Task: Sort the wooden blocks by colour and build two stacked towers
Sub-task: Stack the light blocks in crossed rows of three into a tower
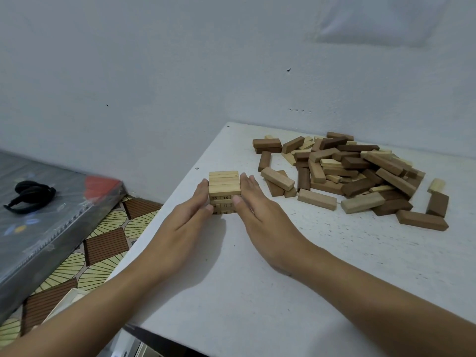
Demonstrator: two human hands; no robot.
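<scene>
A short tower of light wooden blocks (224,185) stands near the left edge of the white table (257,292), with printed numbers on its lower layers. My left hand (188,217) presses flat against the tower's left side with straight fingers. Against its right side my right hand (260,210) presses the same way. A loose pile of mixed light and dark brown blocks (347,171) lies to the right, near the wall.
Single blocks lie scattered at the pile's front, among them a dark one (422,220) and a light one (316,199). Left of the table is a patterned floor (103,240) and a grey mattress (38,215) with black headphones (31,194).
</scene>
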